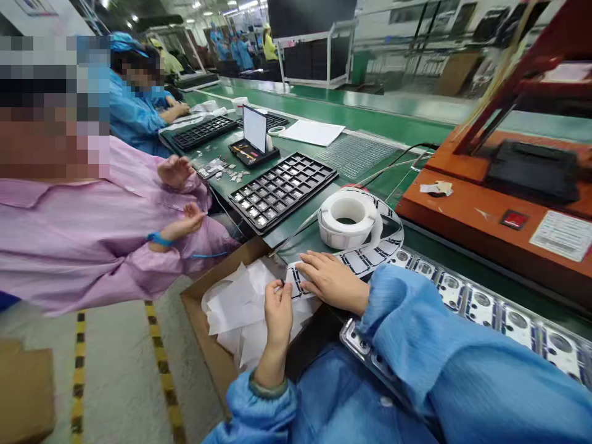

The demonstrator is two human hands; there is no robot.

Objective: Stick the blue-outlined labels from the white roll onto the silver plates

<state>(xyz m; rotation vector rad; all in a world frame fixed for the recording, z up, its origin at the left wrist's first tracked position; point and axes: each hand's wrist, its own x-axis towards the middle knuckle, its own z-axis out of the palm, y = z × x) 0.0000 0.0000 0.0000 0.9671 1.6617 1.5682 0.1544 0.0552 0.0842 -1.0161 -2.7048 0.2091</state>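
Note:
My left hand [279, 308] is closed in a pinch on the free end of a white label strip [296, 280] that hangs over the table edge. My right hand [329, 281] lies flat on the same strip, fingers stretched out and pressing it to the green table. The strip runs back in a curve to a white label roll [346, 217] standing just beyond my right hand. A clear tray of round metal parts [481, 305] lies along the table to the right, under my blue sleeve.
A cardboard box [217, 354] of white backing paper sits below the table edge under my left hand. A black compartment tray [282, 188] lies behind the roll. An orange machine base [485, 216] stands at right. A person in pink sits close at left, others farther back.

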